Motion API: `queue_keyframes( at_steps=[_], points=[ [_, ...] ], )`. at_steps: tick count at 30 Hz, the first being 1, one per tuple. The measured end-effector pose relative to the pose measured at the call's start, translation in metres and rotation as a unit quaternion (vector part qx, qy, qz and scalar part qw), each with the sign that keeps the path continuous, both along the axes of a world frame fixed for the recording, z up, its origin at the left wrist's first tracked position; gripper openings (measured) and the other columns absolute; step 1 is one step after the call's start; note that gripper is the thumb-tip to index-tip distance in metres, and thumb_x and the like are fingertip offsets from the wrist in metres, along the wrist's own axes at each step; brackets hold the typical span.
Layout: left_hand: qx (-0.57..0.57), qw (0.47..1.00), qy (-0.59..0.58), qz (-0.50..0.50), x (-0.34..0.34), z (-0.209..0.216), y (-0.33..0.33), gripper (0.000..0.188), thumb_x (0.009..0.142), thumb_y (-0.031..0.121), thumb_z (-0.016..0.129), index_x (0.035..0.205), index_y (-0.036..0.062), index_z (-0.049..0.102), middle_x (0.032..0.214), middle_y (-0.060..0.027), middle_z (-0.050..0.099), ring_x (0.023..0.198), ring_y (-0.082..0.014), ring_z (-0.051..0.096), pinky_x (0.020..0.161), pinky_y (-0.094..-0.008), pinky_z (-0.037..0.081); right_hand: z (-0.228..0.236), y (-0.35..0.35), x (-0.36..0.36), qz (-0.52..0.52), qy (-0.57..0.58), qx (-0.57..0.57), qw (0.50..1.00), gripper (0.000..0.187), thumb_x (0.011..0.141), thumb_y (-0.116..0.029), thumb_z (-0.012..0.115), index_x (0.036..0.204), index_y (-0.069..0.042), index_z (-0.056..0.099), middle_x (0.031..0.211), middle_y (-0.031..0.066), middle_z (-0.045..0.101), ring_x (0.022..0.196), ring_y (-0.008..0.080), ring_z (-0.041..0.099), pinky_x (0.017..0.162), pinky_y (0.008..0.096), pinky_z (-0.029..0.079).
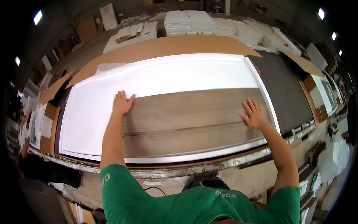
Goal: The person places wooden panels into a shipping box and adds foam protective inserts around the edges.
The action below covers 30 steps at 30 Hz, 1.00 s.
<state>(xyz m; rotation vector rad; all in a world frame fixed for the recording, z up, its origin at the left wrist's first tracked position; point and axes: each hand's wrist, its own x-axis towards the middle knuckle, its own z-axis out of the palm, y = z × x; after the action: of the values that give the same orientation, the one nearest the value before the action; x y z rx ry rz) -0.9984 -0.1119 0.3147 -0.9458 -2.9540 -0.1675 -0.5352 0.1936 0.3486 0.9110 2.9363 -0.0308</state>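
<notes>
Desk (pixel 209 169): under the white tray, rough front edge running along the tray's near side. Brown cardboard sheet (pixel 167 45): along the tray's far side. White tray (pixel 197 76): shallow, raised rim, landmark here. Wood-look panel (pixel 194 108): lies flat inside the tray, near side, toward the right; bare white at the tray's left and far side. Dark line runs lengthwise, seam or groove, can't tell.

Handling guess: stiff, fairly heavy for its length, smooth enough to slide on the tray's floor; corners likely to chip, face to scuff. Best hold is both short ends; left has finger room, right sits tight by the tray's right wall.

Left hand (pixel 123 104): at the panel's far-left corner, inside the tray; right hand (pixel 255 115): flat on the panel by the tray's right wall. Both grips have fingers spread, clamping nothing.
</notes>
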Motion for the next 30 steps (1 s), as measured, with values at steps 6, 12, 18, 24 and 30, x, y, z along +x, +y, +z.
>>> queue_keyframes(
  at_steps=[6, 12, 18, 24, 30],
  points=[
    [0.105, 0.98, 0.114, -0.128, 0.035, 0.014, 0.018, 0.049, 0.081, 0.039, 0.038, 0.105, -0.0025, 0.049, 0.112, -0.0252, 0.041, 0.108, -0.0377, 0.034, 0.093, -0.0405, 0.026, 0.012, -0.029, 0.021, 0.081, 0.272, 0.047, 0.958, 0.038, 0.079, -0.038, 0.045, 0.106, -0.012, 0.048, 0.113, 0.0174, 0.042, 0.11, 0.0332, 0.034, 0.09, 0.0421, 0.028],
    [0.285, 0.896, -0.191, -0.283, 0.278, 0.106, 0.062, 0.031, 0.084, 0.021, 0.041, 0.1, -0.0032, 0.051, 0.109, -0.0189, 0.047, 0.107, -0.0292, 0.04, 0.094, -0.0349, 0.025, 0.027, -0.121, 0.157, 0.075, 0.507, 0.003, 0.858, 0.029, 0.074, -0.018, 0.054, 0.099, -0.005, 0.048, 0.109, 0.0155, 0.042, 0.099, 0.0314, 0.04, 0.083, 0.0396, 0.034],
    [0.315, 0.781, -0.198, -0.501, 0.511, 0.065, 0.103, 0.014, 0.075, 0.005, 0.051, 0.085, -0.0007, 0.059, 0.094, -0.011, 0.057, 0.099, -0.0246, 0.049, 0.092, -0.0393, 0.026, -0.076, -0.176, 0.349, -0.133, 0.442, -0.042, 0.886, 0.027, 0.072, -0.014, 0.055, 0.096, -0.005, 0.049, 0.107, 0.0153, 0.043, 0.093, 0.0314, 0.042, 0.079, 0.0386, 0.036],
    [0.157, 0.707, -0.332, -0.604, 0.671, -0.004, 0.145, 0.014, 0.074, 0.012, 0.055, 0.082, 0.0016, 0.06, 0.087, -0.0074, 0.06, 0.089, -0.0191, 0.054, 0.087, -0.034, 0.033, -0.137, -0.224, 0.504, -0.338, 0.391, -0.078, 0.853, 0.025, 0.073, -0.013, 0.054, 0.095, -0.003, 0.049, 0.102, 0.0157, 0.047, 0.088, 0.0326, 0.045, 0.074, 0.038, 0.039],
    [0.011, 0.696, -0.703, -0.142, 0.732, -0.106, 0.224, 0.041, 0.077, 0.04, 0.051, 0.094, 0.0023, 0.052, 0.088, -0.0078, 0.056, 0.077, -0.0142, 0.055, 0.063, -0.0248, 0.043, -0.17, -0.224, 0.546, -0.439, 0.382, -0.149, 0.8, 0.019, 0.076, -0.013, 0.052, 0.091, -0.002, 0.053, 0.094, 0.0138, 0.052, 0.087, 0.0297, 0.047, 0.074, 0.0349, 0.04]
  ],
)
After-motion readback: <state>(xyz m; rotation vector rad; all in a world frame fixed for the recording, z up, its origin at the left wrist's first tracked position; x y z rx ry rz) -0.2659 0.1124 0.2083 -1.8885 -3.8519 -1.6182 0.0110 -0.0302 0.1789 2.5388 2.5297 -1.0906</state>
